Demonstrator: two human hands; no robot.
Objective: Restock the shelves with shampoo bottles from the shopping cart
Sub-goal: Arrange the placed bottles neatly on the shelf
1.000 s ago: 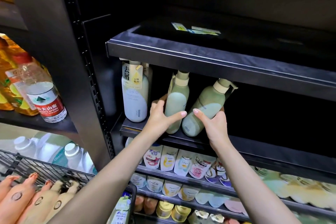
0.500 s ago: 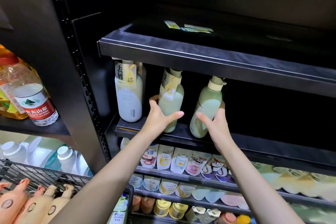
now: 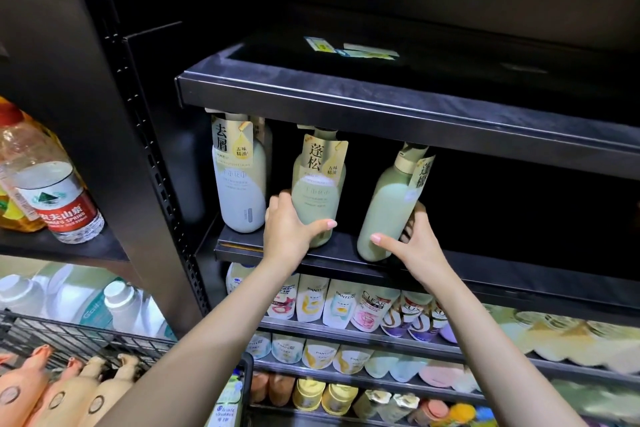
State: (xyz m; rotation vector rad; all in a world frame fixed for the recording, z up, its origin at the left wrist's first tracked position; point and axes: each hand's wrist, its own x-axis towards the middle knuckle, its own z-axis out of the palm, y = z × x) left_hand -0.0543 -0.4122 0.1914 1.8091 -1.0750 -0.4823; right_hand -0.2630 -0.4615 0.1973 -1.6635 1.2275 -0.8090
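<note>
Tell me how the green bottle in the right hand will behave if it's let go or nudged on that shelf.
The green bottle is tall, narrow and leaning left while the right hand grips it low, so it would probably tip if released now. Its smooth, glossy sides may slip in the fingers. It looks rigid and probably full, so likely heavy for its size. The hanging tag seems floppy.
</note>
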